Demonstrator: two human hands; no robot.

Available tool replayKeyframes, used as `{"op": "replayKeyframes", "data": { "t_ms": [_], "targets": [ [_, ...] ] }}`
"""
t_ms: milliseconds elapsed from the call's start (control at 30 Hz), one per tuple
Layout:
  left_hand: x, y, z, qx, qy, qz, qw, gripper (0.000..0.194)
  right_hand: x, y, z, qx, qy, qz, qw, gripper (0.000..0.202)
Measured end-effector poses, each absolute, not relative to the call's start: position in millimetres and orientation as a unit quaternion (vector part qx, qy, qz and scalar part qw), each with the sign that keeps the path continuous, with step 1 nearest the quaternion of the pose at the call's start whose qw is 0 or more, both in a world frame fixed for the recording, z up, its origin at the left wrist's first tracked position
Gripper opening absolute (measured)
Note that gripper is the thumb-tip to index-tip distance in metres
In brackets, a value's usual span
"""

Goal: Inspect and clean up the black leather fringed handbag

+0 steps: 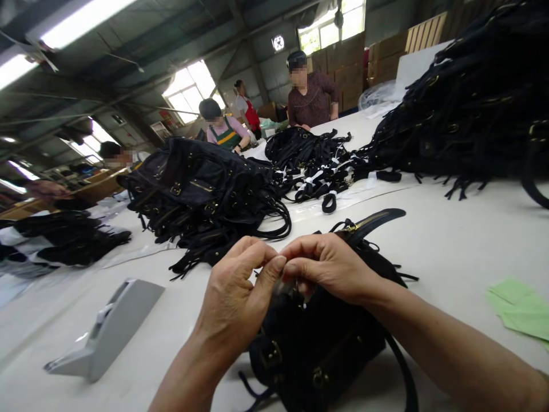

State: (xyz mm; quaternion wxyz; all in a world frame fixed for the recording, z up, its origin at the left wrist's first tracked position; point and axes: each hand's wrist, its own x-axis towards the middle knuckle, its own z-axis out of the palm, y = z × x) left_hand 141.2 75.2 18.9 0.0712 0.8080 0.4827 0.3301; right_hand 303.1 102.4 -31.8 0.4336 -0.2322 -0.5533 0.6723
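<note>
A black handbag (pixel 338 343) with brass-coloured buckles and zips lies on the white table right in front of me. Above its top edge, my left hand (pixel 240 286) pinches with thumb and forefinger. My right hand (pixel 328 266) pinches too, its fingertips meeting those of the left. Whatever is between the fingers is too small or too hidden to make out. Just below the right fingers a tiny white bit shows against the bag. Behind the right hand a black strap or flap (pixel 380 220) with a gold zip sticks up.
Piles of black bags stand at the centre left (pixel 193 177) and at the right (pixel 476 109). Rolled black straps (pixel 321 177) lie between them. A grey tape dispenser-like stand (pixel 120 326) is at left, green paper (pixel 518 309) at right. Several people work across the table (pixel 463 246).
</note>
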Motion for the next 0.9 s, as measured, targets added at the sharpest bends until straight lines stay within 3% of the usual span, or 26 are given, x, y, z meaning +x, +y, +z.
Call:
{"op": "replayKeyframes", "data": {
  "t_ms": [167, 300, 400, 567, 667, 767, 900],
  "targets": [
    [137.0, 73.0, -0.1, 0.759, 0.549, 0.323, 0.134, 0.030, 314.2, 112.1, -31.6, -0.282, -0.570, 0.624, 0.454, 0.019],
    [109.9, 51.1, -41.3, 0.694, 0.686, 0.164, 0.146, 0.024, 336.1, 116.5, -26.0, -0.353, -0.667, 0.440, 0.486, 0.013],
    [86.2, 26.1, -78.8, 0.659, 0.734, 0.129, 0.101, 0.019, 342.5, 111.0, -25.0, -0.394, -0.742, 0.296, 0.454, 0.011],
    [81.5, 15.1, -96.3, 0.646, 0.746, 0.142, 0.071, 0.033, 303.3, 98.2, -25.8, -0.379, -0.843, 0.239, 0.298, 0.011],
    [93.8, 37.7, -77.7, 0.675, 0.735, 0.053, 0.011, 0.029, 259.3, 106.5, -15.4, -0.344, -0.917, 0.169, 0.113, 0.014],
    [105.8, 63.4, -68.7, 0.682, 0.731, -0.012, 0.027, 0.021, 221.5, 124.8, -5.4, -0.288, -0.950, 0.100, -0.069, 0.017],
    [119.5, 69.9, -86.4, 0.685, 0.727, -0.027, 0.028, 0.032, 211.1, 133.6, -12.9, -0.288, -0.947, 0.095, -0.105, 0.018]
  ]
}}
